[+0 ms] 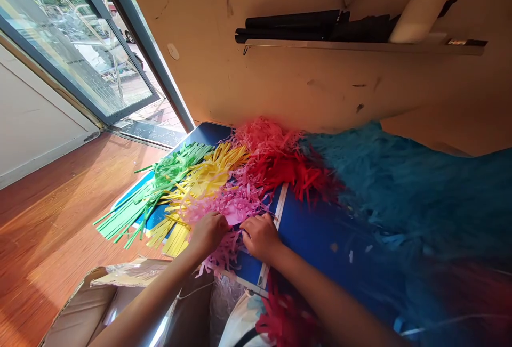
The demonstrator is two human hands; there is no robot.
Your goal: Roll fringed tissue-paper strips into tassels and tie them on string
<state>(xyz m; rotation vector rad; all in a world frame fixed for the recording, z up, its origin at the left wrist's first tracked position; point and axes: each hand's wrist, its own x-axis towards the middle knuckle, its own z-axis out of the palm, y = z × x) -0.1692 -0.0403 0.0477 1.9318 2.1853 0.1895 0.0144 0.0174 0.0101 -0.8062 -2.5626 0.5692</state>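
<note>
Piles of cut paper fringe lie on a blue table (pixel 320 235): green strips (pixel 156 187), yellow strips (pixel 200 182), pink strips (pixel 230 206), red strips (pixel 292 171) and a large blue-teal heap (pixel 408 187). My left hand (pixel 208 232) and my right hand (pixel 262 236) both rest on the near edge of the pink pile, fingers curled into the strips and pinching pink paper between them. Some pink fringe hangs over the table's near edge below my hands.
An open cardboard box (pixel 100 299) with plastic wrap stands on the wooden floor (pixel 52 219) at lower left. More red fringe (pixel 284 320) sits near my lap. A wall shelf (pixel 360 43) holds black rolls. A glass door (pixel 80 54) opens at upper left.
</note>
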